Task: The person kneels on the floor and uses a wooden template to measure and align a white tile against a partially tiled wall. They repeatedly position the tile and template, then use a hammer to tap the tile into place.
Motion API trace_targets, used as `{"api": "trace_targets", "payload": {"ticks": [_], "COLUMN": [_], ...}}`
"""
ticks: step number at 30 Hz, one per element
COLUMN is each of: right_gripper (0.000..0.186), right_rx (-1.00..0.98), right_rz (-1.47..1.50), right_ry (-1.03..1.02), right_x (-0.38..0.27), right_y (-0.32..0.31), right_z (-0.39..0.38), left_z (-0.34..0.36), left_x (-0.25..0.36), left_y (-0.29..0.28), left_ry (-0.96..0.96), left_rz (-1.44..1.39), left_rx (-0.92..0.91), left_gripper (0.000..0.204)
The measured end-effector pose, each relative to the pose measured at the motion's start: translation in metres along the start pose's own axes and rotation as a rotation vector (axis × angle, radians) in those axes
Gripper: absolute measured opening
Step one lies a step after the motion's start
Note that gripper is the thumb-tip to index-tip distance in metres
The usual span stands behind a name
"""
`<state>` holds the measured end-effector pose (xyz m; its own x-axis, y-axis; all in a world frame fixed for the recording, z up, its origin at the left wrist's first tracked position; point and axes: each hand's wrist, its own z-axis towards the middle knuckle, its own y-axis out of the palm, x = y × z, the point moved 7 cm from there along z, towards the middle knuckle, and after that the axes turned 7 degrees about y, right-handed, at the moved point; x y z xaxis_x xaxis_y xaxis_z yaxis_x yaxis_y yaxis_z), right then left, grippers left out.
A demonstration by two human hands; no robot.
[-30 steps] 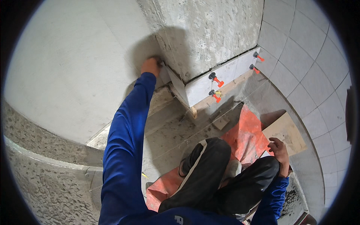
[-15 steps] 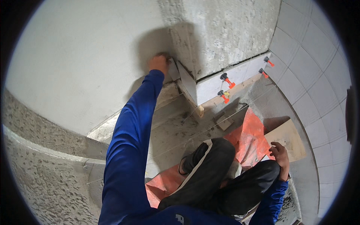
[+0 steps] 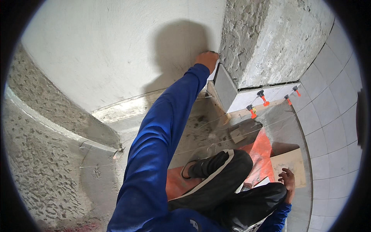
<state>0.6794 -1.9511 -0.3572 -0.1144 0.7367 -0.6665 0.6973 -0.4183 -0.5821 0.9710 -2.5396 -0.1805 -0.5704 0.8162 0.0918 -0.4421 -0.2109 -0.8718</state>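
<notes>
Tile, grey, stiff, likely heavy and chip-prone, stands upright at centre top of the frame against the rough column. Left hand grips its top edge; right hand rests loosely open on the knee, lower right.

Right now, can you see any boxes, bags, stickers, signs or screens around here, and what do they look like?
No signs, screens or stickers show.
Flat cardboard piece: on the floor by the right hand, tan, roughly rectangular.
Orange sheet or bag: lying flat on the floor beside the cardboard, under the person's legs; which it is I cannot tell.
Small white mark: on the blue top at the picture's bottom edge, too small to make out.
</notes>
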Motion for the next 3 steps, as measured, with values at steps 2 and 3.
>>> {"api": "trace_targets", "payload": {"ticks": [2, 3], "right_gripper": [0.047, 0.048], "right_rx": [-0.004, 0.0], "right_rz": [-0.004, -0.015], "right_ry": [0.008, 0.011], "right_x": [0.008, 0.013], "right_y": [-0.003, -0.006], "right_z": [0.004, 0.006], "left_z": [0.003, 0.004], "left_x": [-0.002, -0.004], "left_y": [0.008, 0.014], "left_ry": [0.034, 0.064], "left_rz": [-0.013, -0.012], "left_rx": [-0.007, -0.028], "left_gripper": [0.025, 0.032]}}
